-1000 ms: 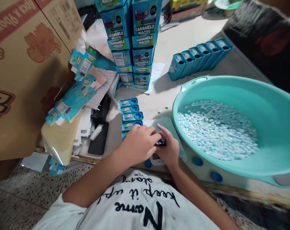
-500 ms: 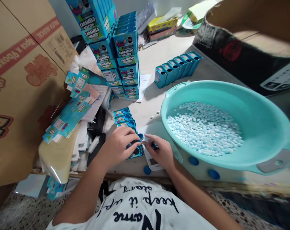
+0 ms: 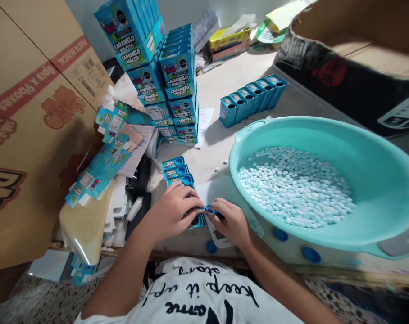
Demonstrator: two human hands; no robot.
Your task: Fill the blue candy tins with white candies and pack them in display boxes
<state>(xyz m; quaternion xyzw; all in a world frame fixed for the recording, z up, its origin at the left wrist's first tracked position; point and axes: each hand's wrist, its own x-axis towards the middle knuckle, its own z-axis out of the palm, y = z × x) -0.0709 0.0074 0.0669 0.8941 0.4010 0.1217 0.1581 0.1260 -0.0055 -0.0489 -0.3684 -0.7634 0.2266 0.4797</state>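
A small round blue cap (image 3: pixel 210 209) is between my two hands, above a white kitchen scale (image 3: pixel 224 241). My right hand (image 3: pixel 232 220) pinches it from the right, fingers curled. My left hand (image 3: pixel 177 209) reaches over a row of small blue candy boxes (image 3: pixel 175 172), its thumb and fingertips closed on the cap's left edge. The nearer boxes are partly hidden under this hand; the farther ones show round blue caps on top. Loose blue caps (image 3: pixel 311 254) lie on the table near its front edge.
Right of my hands stands a turquoise tub (image 3: pixel 370 175) holding many pale candies (image 3: pixel 292 189). Behind are stacked blue boxes (image 3: pixel 179 81) and a row of boxes with dark round holes (image 3: pixel 252 101). A large carton (image 3: pixel 32 135) rises at left; flat printed cardboard (image 3: pixel 103 166) lies beside it.
My hands have come together at the blue cap, the right fingers now closer to the left fingertips. The whole view has shifted slightly.
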